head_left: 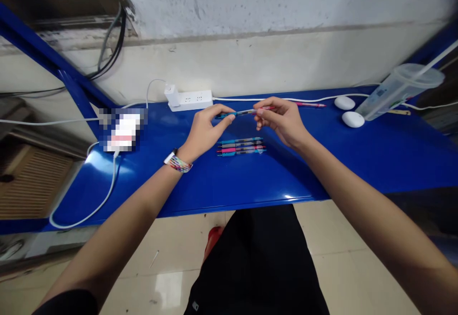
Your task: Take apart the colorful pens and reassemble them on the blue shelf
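Note:
A slim pen (245, 112) with a blue end and a pink end is held level between my two hands, just above the blue table (286, 176). My left hand (203, 132) pinches its blue end between thumb and fingers. At the pink end, my right hand (284, 121) grips with thumb and forefinger, the other fingers curled. Whether this is one pen or two end to end, I cannot tell. Below the hands lies a neat row of several pens (241, 146) with blue, grey and pink parts. Behind my right hand is a pink pen (311, 105).
A white power strip (195, 100) with a plugged-in charger (172, 94) stands by the wall. White cables run along the back and left. A blurred-out device (123, 131) sits at left. Two white rounded objects (353, 119) and a clear plastic cup (393, 90) with a straw are at right.

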Available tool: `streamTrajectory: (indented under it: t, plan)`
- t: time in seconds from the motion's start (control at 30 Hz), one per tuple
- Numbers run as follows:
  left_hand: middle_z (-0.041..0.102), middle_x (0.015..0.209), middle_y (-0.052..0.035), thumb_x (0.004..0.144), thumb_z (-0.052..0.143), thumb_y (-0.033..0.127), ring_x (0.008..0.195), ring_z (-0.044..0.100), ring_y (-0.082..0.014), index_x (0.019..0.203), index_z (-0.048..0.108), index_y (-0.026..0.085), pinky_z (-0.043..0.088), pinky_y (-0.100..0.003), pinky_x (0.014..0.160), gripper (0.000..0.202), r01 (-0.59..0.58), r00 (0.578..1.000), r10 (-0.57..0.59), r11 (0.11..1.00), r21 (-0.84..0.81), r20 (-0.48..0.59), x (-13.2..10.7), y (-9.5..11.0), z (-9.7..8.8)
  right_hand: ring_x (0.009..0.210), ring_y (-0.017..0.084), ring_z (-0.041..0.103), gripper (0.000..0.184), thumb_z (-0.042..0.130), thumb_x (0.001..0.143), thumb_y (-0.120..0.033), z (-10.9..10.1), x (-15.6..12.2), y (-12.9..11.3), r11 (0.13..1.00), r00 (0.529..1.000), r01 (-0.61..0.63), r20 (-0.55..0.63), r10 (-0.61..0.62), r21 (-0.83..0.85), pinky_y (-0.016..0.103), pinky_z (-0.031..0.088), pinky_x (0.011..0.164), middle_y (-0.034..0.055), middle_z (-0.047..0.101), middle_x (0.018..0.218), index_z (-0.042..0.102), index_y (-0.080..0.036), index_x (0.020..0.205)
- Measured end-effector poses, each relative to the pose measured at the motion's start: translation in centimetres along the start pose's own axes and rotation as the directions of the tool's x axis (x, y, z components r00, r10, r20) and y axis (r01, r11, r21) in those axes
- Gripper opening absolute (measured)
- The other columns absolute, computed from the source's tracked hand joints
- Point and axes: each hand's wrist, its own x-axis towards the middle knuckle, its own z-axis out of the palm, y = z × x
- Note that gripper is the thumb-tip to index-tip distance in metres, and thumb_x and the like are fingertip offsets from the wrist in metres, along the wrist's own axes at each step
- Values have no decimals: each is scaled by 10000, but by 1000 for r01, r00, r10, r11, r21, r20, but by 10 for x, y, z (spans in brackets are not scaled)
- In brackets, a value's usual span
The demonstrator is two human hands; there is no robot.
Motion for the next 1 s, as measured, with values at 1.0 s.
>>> streamTrajectory:
  t: [1.0]
  plan:
    - [710,680,-9,1035,764,532,644,669,-164,838,782,243,548,-338,731,349,168,985,-171,975,-146,-8,-7,-40,-2,713,165,714,300,1013,757,-430,-7,5,28,992,994,-103,-42,106,71,348,657,715,15,795,824,875,-247,951]
